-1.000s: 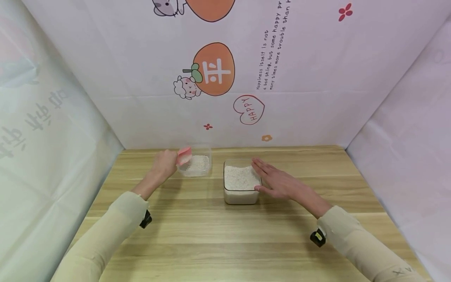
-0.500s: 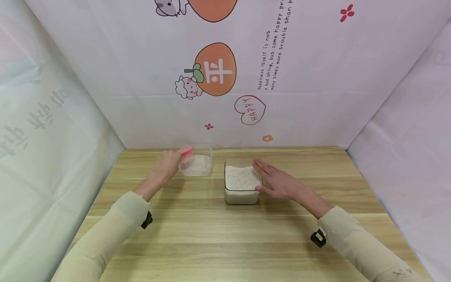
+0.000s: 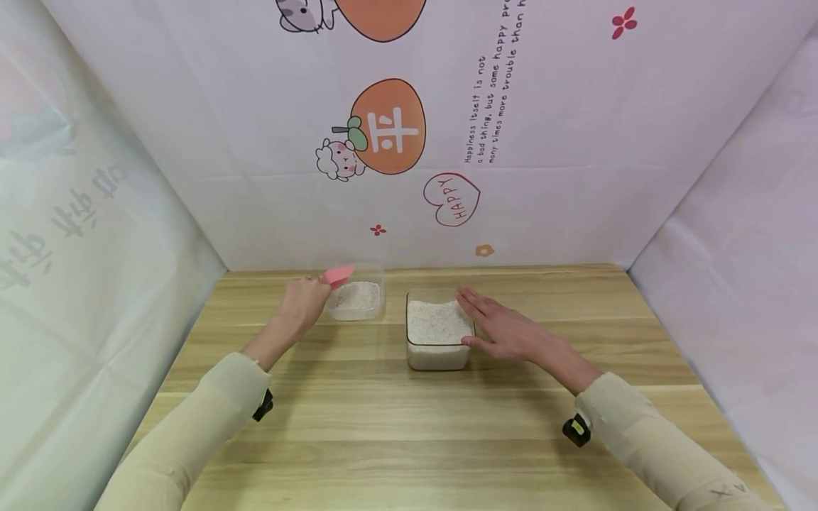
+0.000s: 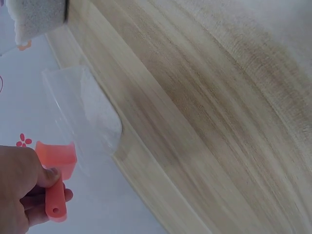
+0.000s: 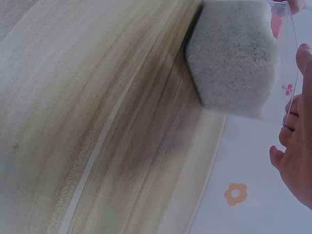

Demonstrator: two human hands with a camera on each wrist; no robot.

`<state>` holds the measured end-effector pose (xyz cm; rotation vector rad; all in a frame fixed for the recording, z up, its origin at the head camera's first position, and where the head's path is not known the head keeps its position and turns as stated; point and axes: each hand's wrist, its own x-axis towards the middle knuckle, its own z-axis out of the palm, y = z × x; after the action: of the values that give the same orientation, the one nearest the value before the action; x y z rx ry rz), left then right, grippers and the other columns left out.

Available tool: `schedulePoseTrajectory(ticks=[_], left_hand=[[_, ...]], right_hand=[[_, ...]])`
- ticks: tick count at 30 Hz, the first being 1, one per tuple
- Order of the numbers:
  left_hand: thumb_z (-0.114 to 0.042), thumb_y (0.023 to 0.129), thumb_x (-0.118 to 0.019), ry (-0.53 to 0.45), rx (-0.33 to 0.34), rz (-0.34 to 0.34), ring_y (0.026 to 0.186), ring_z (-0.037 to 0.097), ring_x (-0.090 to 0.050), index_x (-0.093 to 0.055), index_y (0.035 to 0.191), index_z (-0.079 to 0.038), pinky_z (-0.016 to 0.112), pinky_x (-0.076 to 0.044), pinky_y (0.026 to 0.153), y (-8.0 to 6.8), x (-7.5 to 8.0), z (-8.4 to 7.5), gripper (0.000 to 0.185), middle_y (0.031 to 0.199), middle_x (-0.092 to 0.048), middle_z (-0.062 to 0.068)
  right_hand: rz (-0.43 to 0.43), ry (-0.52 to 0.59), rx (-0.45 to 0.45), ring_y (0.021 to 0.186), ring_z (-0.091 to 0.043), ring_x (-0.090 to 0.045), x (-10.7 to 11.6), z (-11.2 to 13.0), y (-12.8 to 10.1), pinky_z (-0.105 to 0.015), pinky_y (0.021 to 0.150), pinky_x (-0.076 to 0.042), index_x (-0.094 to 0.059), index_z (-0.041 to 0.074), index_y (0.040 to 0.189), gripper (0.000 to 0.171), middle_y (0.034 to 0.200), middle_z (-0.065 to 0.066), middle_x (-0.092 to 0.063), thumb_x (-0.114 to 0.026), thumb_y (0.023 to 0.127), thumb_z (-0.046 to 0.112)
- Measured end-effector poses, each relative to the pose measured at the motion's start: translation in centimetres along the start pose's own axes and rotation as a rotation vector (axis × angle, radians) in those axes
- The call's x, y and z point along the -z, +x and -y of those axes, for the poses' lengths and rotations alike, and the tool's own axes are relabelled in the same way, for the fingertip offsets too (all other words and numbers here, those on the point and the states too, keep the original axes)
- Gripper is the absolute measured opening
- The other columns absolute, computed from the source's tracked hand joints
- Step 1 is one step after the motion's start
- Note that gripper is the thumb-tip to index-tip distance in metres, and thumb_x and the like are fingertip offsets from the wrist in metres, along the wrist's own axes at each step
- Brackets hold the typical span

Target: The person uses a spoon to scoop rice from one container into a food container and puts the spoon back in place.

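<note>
My left hand [image 3: 305, 304] grips the handle of a pink scoop [image 4: 56, 156], tilted over a clear plastic container [image 3: 382, 301]. White rice [image 3: 359, 293] covers the bottom of that container. To its right stands a deeper clear container with a dark rim [image 3: 441, 345], well filled with rice [image 5: 234, 53]. My right hand [image 3: 505, 330] rests on this box's right side, fingers fairly straight along the rim and thumb near the front corner. The inside of the scoop is turned from the head view.
Both containers stand toward the back of a wooden table [image 3: 409, 440]. A white printed sheet [image 3: 562, 142] rises behind the table, and white sheets [image 3: 96, 284] hang at both sides.
The pink scoop has tipped over above the left container, and the rice seen in it earlier no longer shows. My left wrist has turned; the right hand stays put.
</note>
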<state>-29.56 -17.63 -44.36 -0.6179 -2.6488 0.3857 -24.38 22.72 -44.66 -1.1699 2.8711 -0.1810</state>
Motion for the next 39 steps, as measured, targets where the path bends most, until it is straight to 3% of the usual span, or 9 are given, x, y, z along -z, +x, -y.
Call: schedulePoseTrajectory(ticks=[8, 13, 16, 20, 26, 34, 39], left_hand=[[0.008, 0.074, -0.066, -0.173, 0.055, 0.032, 0.054, 0.024, -0.060, -0.065, 0.071, -0.002, 0.038, -0.050, 0.047, -0.1, 0.3, 0.1, 0.010, 0.065, -0.065, 0.012], [-0.001, 0.080, -0.073, -0.325, 0.095, 0.021, 0.054, 0.021, -0.057, -0.061, 0.065, -0.008, 0.039, -0.048, 0.050, 0.0, 1.1, -0.2, 0.020, 0.062, -0.065, 0.007], [-0.008, 0.083, -0.075, -0.378, 0.088, 0.015, 0.054, 0.018, -0.054, -0.062, 0.064, -0.010, 0.037, -0.046, 0.051, 0.0, 1.9, -0.7, 0.023, 0.061, -0.064, 0.004], [-0.005, 0.081, -0.074, -0.446, 0.066, 0.008, 0.055, 0.015, -0.046, -0.063, 0.063, -0.010, 0.032, -0.042, 0.054, 0.1, 2.6, -1.4, 0.022, 0.058, -0.060, 0.001], [-0.003, 0.084, -0.072, -0.592, 0.079, 0.039, 0.062, 0.012, -0.053, -0.080, 0.084, -0.006, 0.028, -0.044, 0.059, 0.2, 3.8, -2.8, 0.008, 0.075, -0.074, 0.007], [-0.005, 0.088, -0.072, -0.665, 0.050, 0.056, 0.058, 0.010, -0.050, -0.081, 0.091, -0.007, 0.025, -0.042, 0.058, 0.4, 5.9, -4.3, 0.010, 0.080, -0.076, 0.007], [-0.002, 0.086, -0.071, -0.635, 0.019, 0.057, 0.061, 0.010, -0.052, -0.081, 0.090, -0.009, 0.025, -0.044, 0.062, 0.9, 7.2, -5.1, 0.012, 0.080, -0.076, 0.005]], right_hand=[[-0.021, 0.000, 0.013, 0.153, -0.034, -0.018, 0.2, 0.2, 0.0, -0.050, 0.121, -0.025, -0.018, -0.004, 0.156, 0.079, 0.166, -0.021, -0.011, -0.046, 0.103, 0.047], [-0.022, -0.005, 0.013, 0.153, -0.034, -0.018, 0.2, 0.2, 0.0, -0.050, 0.121, -0.025, -0.017, -0.004, 0.156, 0.079, 0.165, -0.022, -0.013, -0.045, 0.103, 0.048], [-0.010, -0.006, 0.006, 0.154, -0.034, -0.017, 0.2, 0.2, -0.1, -0.050, 0.121, -0.025, -0.016, -0.003, 0.157, 0.080, 0.166, -0.020, -0.011, -0.045, 0.103, 0.048], [0.000, -0.003, -0.003, 0.154, -0.032, -0.016, 0.1, 0.1, -0.1, -0.049, 0.122, -0.024, -0.016, -0.002, 0.157, 0.080, 0.167, -0.019, -0.009, -0.045, 0.103, 0.048], [-0.004, -0.005, -0.001, 0.154, -0.032, -0.016, 0.0, 0.0, 0.0, -0.048, 0.122, -0.024, -0.017, -0.003, 0.157, 0.079, 0.167, -0.019, -0.010, -0.045, 0.103, 0.048], [-0.021, 0.001, 0.010, 0.153, -0.034, -0.019, 0.1, 0.1, -0.1, -0.050, 0.121, -0.026, -0.018, -0.004, 0.156, 0.080, 0.166, -0.021, -0.012, -0.046, 0.103, 0.048], [-0.031, 0.003, 0.009, 0.153, -0.035, -0.020, 0.0, 0.1, -0.1, -0.050, 0.120, -0.026, -0.019, -0.005, 0.156, 0.079, 0.166, -0.021, -0.013, -0.046, 0.103, 0.047]])
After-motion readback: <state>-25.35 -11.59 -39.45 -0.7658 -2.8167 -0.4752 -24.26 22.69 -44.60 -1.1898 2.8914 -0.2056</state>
